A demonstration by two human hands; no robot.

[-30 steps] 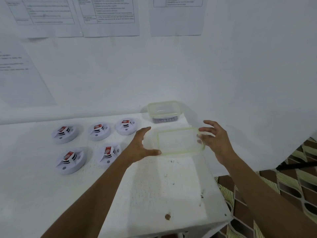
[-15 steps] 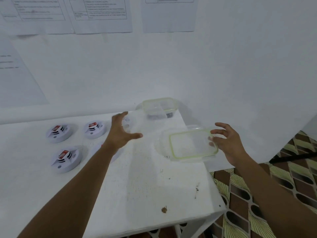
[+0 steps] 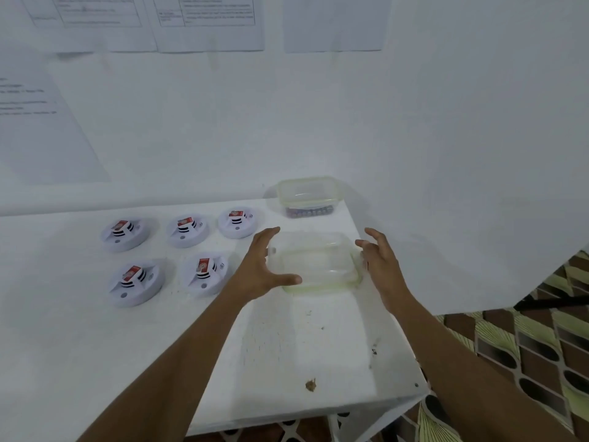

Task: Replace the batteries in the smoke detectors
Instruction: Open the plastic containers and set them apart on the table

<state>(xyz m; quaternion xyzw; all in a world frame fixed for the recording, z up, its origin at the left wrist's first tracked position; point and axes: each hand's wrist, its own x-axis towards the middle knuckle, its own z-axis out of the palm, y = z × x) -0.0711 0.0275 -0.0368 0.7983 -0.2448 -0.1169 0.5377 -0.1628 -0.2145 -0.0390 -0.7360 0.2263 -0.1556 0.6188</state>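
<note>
1. Five smoke detectors (image 3: 188, 230) lie backs-up toward the counter's (image 3: 287, 362) far edge, each showing a red battery (image 3: 203, 265); probably none is swapped yet.
2. A lidded battery box (image 3: 307, 196) sits at the far right corner.
3. The left hand (image 3: 258, 266) and right hand (image 3: 379, 263), fingers spread, flank an empty tub (image 3: 315, 263) near the right edge.

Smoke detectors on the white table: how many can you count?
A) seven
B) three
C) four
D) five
D: the smoke detectors lie three in a back row and two in a front row nearer the camera.
</note>
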